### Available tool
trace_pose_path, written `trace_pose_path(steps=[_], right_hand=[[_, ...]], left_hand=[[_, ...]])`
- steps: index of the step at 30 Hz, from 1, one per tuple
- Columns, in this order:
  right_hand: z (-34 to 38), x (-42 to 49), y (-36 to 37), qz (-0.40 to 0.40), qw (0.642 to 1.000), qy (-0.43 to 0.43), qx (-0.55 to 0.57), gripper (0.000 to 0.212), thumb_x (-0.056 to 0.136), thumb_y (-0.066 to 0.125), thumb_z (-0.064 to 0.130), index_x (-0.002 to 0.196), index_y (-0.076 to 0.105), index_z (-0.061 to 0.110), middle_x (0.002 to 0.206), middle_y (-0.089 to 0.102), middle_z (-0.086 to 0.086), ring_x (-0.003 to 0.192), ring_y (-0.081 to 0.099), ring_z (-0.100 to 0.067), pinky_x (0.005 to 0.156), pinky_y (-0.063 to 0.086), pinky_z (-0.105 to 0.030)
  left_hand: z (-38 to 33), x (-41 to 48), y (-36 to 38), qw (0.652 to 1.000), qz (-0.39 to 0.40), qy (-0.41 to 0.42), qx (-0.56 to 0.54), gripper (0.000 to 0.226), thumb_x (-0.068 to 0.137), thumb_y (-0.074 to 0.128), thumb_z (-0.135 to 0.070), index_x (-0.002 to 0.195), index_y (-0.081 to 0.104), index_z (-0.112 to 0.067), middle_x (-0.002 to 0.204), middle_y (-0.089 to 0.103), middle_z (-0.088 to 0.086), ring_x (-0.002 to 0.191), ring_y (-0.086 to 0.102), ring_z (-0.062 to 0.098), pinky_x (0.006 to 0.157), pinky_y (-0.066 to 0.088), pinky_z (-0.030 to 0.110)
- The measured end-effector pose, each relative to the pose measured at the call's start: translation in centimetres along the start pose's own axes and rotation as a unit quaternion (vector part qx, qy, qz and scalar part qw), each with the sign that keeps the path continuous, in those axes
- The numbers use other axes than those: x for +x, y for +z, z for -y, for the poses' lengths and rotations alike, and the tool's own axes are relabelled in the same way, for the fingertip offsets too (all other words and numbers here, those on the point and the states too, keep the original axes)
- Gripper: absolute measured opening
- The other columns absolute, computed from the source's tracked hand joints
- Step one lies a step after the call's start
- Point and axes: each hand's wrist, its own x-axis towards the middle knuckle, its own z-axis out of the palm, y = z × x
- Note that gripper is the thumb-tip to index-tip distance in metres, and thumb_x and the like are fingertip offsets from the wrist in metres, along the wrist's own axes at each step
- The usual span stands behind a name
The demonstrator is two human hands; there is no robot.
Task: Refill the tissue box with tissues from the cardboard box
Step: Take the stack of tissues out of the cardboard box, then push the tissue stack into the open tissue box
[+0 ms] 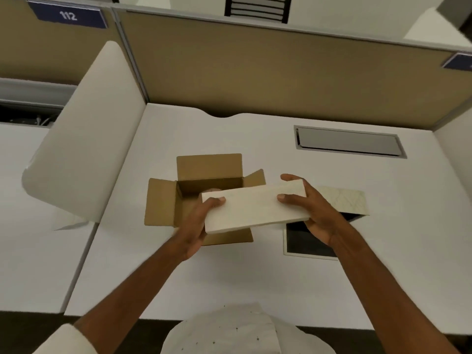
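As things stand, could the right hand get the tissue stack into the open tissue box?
Probably yes: the right hand holds the tissue stack just above the tissue box, whose dark opening shows unobstructed.

A white surface (229, 277) has a grey hatch (348, 141) set in near the back. A tan wall (268, 72) stands behind it. A blue sign (67, 15) says 112. A white divider (86, 139) stands at the left.

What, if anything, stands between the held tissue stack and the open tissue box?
Nothing visible does. Both hands hold the tissue stack above the desk; the tissue box lies open just beneath its right end, lid folded back.
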Motion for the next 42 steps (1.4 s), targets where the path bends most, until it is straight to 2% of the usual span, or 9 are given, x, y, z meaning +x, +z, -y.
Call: trace_pose_path(steps=[7,10,15,19,22,27,30,35,42], right_hand=[[-6.2,-8.0,-7.7,-0.088,0.993,0.05,0.057,0.068,0.06,0.09,0.035,0.125,0.068,0.037,0.118,0.075,0.003,0.103,0.072,-0.014,0.081,0.056,-0.026],[-9.6,-9.7,-10.8,-0.121,0.987,0.077,0.074,0.068,0.061,0.091,0.035,0.125,0.068,0.035,0.118,0.075,0.0,0.106,0.071,-0.019,0.084,0.054,-0.031],[-13.3,-7.7,-16.0,-0.152,0.979,0.084,0.109,0.07,0.067,0.088,0.029,0.132,0.062,0.023,0.126,0.071,-0.011,0.116,0.066,-0.03,0.089,0.054,-0.038],[-14.2,-4.0,-19.4,-0.125,0.985,0.057,0.104,0.053,0.072,0.089,0.023,0.12,0.068,0.022,0.121,0.072,-0.014,0.107,0.07,-0.026,0.082,0.058,-0.034],[-14.7,-1.2,-21.4,-0.129,0.985,0.053,0.102,0.066,0.072,0.088,0.023,0.131,0.061,0.01,0.127,0.071,-0.016,0.112,0.07,-0.029,0.091,0.057,-0.04],[-15.7,1.5,-22.6,-0.182,0.975,0.108,0.073,0.092,0.074,0.09,0.028,0.145,0.036,0.007,0.14,0.055,-0.007,0.124,0.057,-0.023,0.11,0.047,-0.041],[-16.4,1.8,-23.0,-0.239,0.96,0.126,0.072,0.093,0.077,0.088,0.033,0.147,0.03,0.012,0.145,0.047,-0.007,0.121,0.048,-0.018,0.102,0.04,-0.031],[-16.6,1.9,-23.3,-0.182,0.975,0.128,-0.005,0.092,0.09,0.069,0.053,0.159,0.02,0.017,0.165,0.031,-0.004,0.148,0.036,-0.024,0.106,0.034,-0.03],[-16.9,1.8,-23.3,-0.158,0.978,0.132,-0.02,0.079,0.098,0.054,0.055,0.16,0.023,0.018,0.164,0.033,-0.006,0.148,0.035,-0.027,0.12,0.036,-0.047]], left_hand=[[7.6,-1.1,7.6,0.993,0.091,-0.043,0.067,0.058,0.072,0.076,-0.045,0.124,0.053,-0.032,0.12,0.068,0.003,0.108,0.068,0.021,0.084,0.058,0.031],[11.6,0.0,10.4,0.989,0.086,-0.09,0.08,0.061,0.072,0.075,-0.046,0.126,0.052,-0.032,0.125,0.065,0.007,0.113,0.063,0.025,0.094,0.054,0.038],[15.3,5.0,14.3,0.986,0.072,-0.128,0.085,0.064,0.079,0.079,-0.035,0.134,0.048,-0.022,0.123,0.067,0.007,0.107,0.067,0.023,0.077,0.056,0.031],[16.6,9.0,17.4,0.984,0.034,-0.133,0.11,0.064,0.085,0.076,-0.027,0.14,0.044,-0.018,0.13,0.064,0.009,0.114,0.063,0.026,0.094,0.054,0.039],[16.8,11.1,19.1,0.988,-0.001,-0.117,0.098,0.062,0.086,0.075,-0.025,0.14,0.046,-0.016,0.129,0.065,0.008,0.111,0.065,0.023,0.085,0.055,0.035],[17.6,12.3,20.5,0.989,-0.022,-0.096,0.113,0.054,0.092,0.07,-0.024,0.14,0.05,-0.01,0.131,0.066,0.012,0.117,0.064,0.029,0.104,0.051,0.046],[18.5,11.7,20.9,0.985,-0.023,-0.078,0.151,0.046,0.097,0.064,-0.03,0.138,0.053,-0.013,0.131,0.066,0.01,0.116,0.064,0.025,0.104,0.051,0.043],[18.9,11.2,21.4,0.964,-0.1,-0.036,0.243,0.054,0.098,0.058,-0.044,0.142,0.048,-0.015,0.14,0.058,0.007,0.12,0.057,0.02,0.104,0.046,0.036],[19.6,11.1,21.7,0.937,-0.146,-0.097,0.301,0.075,0.098,0.036,-0.065,0.148,0.041,-0.01,0.144,0.05,0.012,0.125,0.049,0.027,0.108,0.038,0.042]])
